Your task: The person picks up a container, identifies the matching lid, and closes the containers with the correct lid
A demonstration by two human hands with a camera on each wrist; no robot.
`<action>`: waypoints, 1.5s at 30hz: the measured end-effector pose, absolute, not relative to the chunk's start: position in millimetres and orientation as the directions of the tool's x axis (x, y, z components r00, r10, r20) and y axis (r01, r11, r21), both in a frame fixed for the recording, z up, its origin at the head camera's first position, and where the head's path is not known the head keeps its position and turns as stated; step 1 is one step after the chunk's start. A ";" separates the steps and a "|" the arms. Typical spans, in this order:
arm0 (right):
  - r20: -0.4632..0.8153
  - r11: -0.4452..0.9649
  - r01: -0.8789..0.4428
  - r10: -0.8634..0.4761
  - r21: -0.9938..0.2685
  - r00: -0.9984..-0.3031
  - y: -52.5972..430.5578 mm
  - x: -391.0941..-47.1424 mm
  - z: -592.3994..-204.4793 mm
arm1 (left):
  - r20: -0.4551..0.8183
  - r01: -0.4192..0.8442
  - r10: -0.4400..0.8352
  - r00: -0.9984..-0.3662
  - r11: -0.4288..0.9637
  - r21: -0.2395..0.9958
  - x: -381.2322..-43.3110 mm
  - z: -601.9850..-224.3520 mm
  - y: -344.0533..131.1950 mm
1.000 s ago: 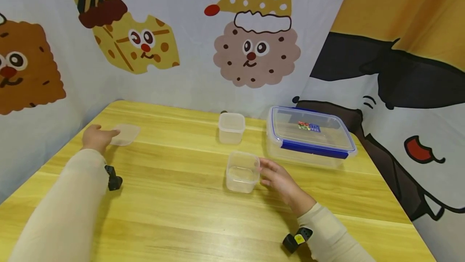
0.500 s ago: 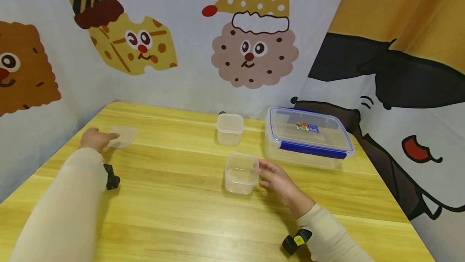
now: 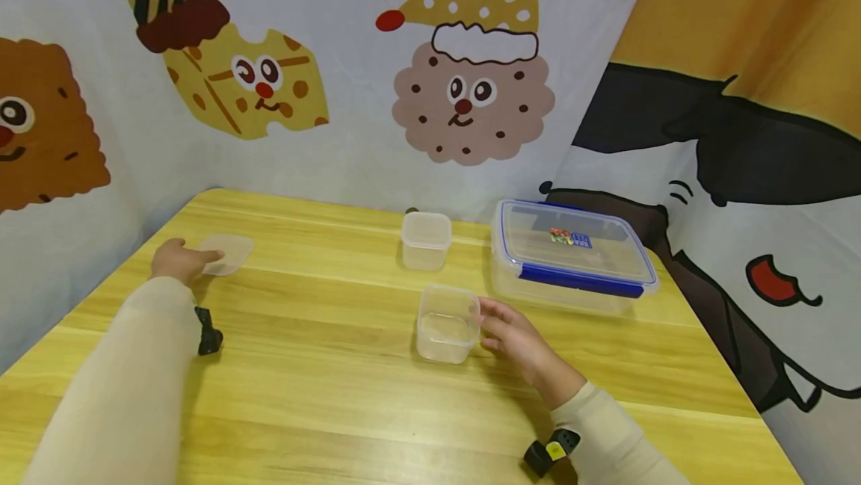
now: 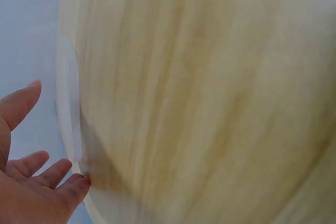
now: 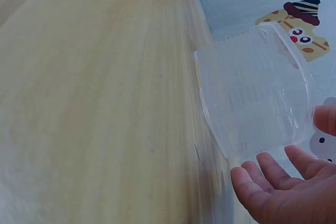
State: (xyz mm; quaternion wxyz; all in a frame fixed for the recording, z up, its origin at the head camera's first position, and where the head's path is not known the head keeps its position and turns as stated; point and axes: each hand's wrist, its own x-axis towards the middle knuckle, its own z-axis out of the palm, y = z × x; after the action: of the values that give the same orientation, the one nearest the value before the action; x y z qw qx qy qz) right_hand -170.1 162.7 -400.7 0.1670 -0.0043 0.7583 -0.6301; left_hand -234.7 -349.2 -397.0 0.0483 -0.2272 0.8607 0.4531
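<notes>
At the table's left side, my left hand (image 3: 180, 261) is beside a thin translucent square lid (image 3: 230, 254), its thumb over the lid's near edge in the head view. In the left wrist view the thumb is spread away from loosely bent fingers (image 4: 55, 177), close to the lid (image 4: 72, 93) lying flat. My right hand (image 3: 521, 343) is at the right side of a small clear plastic container (image 3: 448, 324) with no lid on it. The right wrist view shows its relaxed fingers (image 5: 273, 171) right at the container's wall (image 5: 252, 93), the thumb near the rim.
A second small translucent container (image 3: 427, 241) stands farther back. To its right is a large clear food box (image 3: 575, 253) with a blue-edged lid and blue latch. Behind the wooden table (image 3: 303, 388) hangs a printed cloth (image 3: 363, 96) with cartoon figures.
</notes>
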 end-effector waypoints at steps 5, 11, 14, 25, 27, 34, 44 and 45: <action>-0.248 0.197 0.208 -0.212 -0.958 -0.945 162.3 -169.1 -401.0 | -0.272 -0.423 -0.346 -0.898 0.505 0.753 -235.3 -397.7 -348.4; -0.250 0.195 0.211 -0.204 -0.958 -0.947 160.5 -168.5 -399.8 | -0.265 -0.429 -0.356 -0.896 0.543 0.722 -233.2 -393.7 -344.1; -0.249 0.196 0.209 -0.206 -0.958 -0.947 160.2 -168.3 -399.2 | -0.261 -0.426 -0.354 -0.898 0.549 0.719 -233.1 -394.5 -344.0; -0.245 0.198 0.207 -0.196 -0.958 -0.949 160.6 -167.9 -397.5 | -0.240 -0.424 -0.370 -0.897 0.574 0.701 -239.3 -397.6 -340.6; -0.251 0.192 0.215 -0.184 -0.957 -0.950 161.3 -167.7 -396.8 | -0.234 -0.421 -0.371 -0.899 0.578 0.700 -240.3 -397.9 -338.9; -0.247 0.194 0.211 -0.186 -0.958 -0.951 162.0 -167.6 -394.8 | -0.225 -0.420 -0.375 -0.899 0.595 0.685 -243.9 -400.8 -336.6; -0.246 0.194 0.206 -0.214 -0.959 -0.945 161.0 -166.1 -396.2 | -0.235 -0.436 -0.400 -0.886 0.545 0.717 -242.5 -407.4 -337.9; -0.246 0.194 0.205 -0.220 -0.959 -0.944 161.0 -165.9 -396.4 | -0.235 -0.437 -0.401 -0.885 0.543 0.718 -242.1 -407.8 -338.2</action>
State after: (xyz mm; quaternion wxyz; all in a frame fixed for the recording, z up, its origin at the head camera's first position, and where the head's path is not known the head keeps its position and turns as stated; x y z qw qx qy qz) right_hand -165.9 161.0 -396.4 0.1675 -0.0049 0.7544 -0.6347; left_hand -242.1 -338.2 -407.8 0.0215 -0.2385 0.8780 0.4145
